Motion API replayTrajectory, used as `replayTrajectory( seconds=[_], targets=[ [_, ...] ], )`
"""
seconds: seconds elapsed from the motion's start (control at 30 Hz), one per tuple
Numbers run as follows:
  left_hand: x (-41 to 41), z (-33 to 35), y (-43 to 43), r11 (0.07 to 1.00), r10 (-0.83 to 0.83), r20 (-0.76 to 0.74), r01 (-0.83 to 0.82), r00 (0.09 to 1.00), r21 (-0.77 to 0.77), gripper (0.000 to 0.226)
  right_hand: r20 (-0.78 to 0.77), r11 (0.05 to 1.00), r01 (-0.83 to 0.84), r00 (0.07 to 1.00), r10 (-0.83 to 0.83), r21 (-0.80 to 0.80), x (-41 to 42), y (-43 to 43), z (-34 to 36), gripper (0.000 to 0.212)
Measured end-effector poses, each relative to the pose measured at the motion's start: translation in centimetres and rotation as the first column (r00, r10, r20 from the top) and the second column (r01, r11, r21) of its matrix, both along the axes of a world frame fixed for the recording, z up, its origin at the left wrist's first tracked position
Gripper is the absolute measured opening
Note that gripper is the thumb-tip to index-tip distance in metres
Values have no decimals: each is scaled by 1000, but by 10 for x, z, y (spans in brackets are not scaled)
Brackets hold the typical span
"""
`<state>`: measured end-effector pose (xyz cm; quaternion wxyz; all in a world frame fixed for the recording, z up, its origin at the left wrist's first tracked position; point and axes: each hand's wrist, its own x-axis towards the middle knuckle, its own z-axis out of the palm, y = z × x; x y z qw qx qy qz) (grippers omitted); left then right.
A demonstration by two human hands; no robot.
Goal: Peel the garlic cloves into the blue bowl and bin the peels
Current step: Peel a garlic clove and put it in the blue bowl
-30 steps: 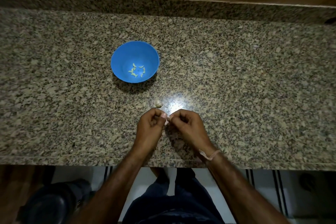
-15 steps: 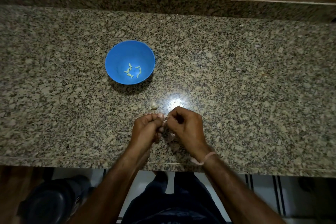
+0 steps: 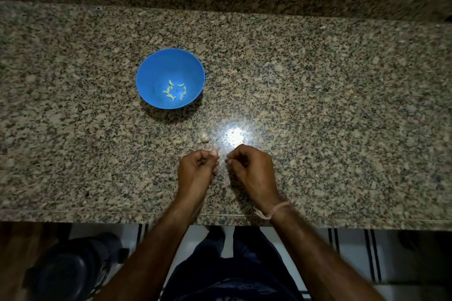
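Observation:
The blue bowl (image 3: pixel 156 76) stands on the granite counter with several peeled garlic cloves (image 3: pixel 175 90) in its bottom. An unpeeled piece of garlic (image 3: pixel 203 137) lies on the counter between the bowl and my hands. My left hand (image 3: pixel 197 166) has curled fingers and pinches a small pale garlic clove at its fingertips. A short gap away, my right hand (image 3: pixel 252 168) is also curled, pinching a tiny pale bit at thumb and finger; whether it is peel or clove is too small to tell.
The granite counter (image 3: pixel 330 105) runs wide to the left and right, with a raised back ledge and wood above. Its front edge lies just below my wrists. A dark round bin (image 3: pixel 66 269) stands on the floor at lower left.
My hands were joined at the fingertips on the clove; now they have drawn slightly apart. The view has shifted a little, nothing else on the counter moved.

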<state>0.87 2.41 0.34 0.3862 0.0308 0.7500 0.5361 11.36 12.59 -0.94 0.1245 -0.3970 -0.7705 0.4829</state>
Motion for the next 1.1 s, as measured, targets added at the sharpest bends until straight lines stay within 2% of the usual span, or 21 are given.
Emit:
replayTrajectory(
  seconds=[0.13,0.23,0.33,0.43,0.47,0.53,0.57,0.63,0.7,0.73,0.77,0.8,0.83,0.87,0.9,0.93,0.97,1.0,1.03,1.07,1.1],
  targets=[
    [1,1,1,995,-88,-151,79,985,-62,32,-111,990,-3,994,-12,-140,-3,-1,8,6],
    [2,6,2,976,-188,-308,144,933,-161,30,-130,992,6,991,-22,-126,-3,-3,9,6],
    [5,9,1,959,-275,-519,190,809,-211,31,-95,987,23,995,-38,-162,-3,-3,8,11],
    [3,6,-1,930,-366,-679,252,636,-266,29,-94,880,74,987,-133,-469,0,-1,10,15],
    [2,5,-1,915,-402,-693,270,598,-299,28,-100,858,73,985,-143,-508,0,-2,11,16],
    [4,5,1,887,-462,-686,281,563,-367,26,-104,940,48,991,-88,-338,2,-5,12,15],
    [4,4,1,882,-470,-647,288,600,-374,28,-98,986,6,995,-22,-165,2,-5,11,16],
    [2,-1,-1,895,-433,-440,314,787,-318,34,-56,979,-120,990,131,163,3,-4,11,17],
    [0,-2,-3,931,-347,-137,322,928,-172,38,-19,940,-199,977,213,277,4,-2,9,15],
    [0,-1,-3,941,-322,-72,310,944,-138,37,-18,950,-200,977,211,241,5,-2,8,15],
    [3,1,-4,941,-324,-100,310,941,-133,35,-33,980,-162,985,167,118,7,-2,8,16],
    [5,2,-3,927,-370,-228,340,901,-159,35,-66,991,-92,994,85,-102,8,-2,9,18],
    [8,3,-4,908,-417,-375,366,828,-203,34,-106,922,-22,994,-20,-387,9,-1,10,21],
    [10,6,-4,896,-443,-467,381,765,-226,32,-116,784,19,987,-116,-621,9,-1,13,22],
    [10,6,-3,891,-452,-516,386,727,-238,30,-111,681,34,979,-169,-731,10,-1,14,21],
    [9,5,-2,888,-460,-508,391,728,-243,29,-111,687,42,978,-176,-725,11,-1,14,20],
    [7,3,-1,896,-445,-435,391,783,-212,30,-123,784,38,982,-145,-620,11,-2,13,19],
    [5,2,0,906,-423,-319,394,848,-154,32,-130,900,18,988,-83,-437,12,-2,13,18],
    [3,4,2,918,-396,-193,384,897,-98,33,-140,964,-15,990,-23,-264,13,-2,14,15],
    [3,6,3,928,-372,-131,364,919,-78,34,-146,985,-37,989,13,-167,13,-2,14,14],
    [4,9,4,919,-392,-186,378,901,-108,34,-145,984,-32,989,6,-178,12,-1,15,15]
  ],
)
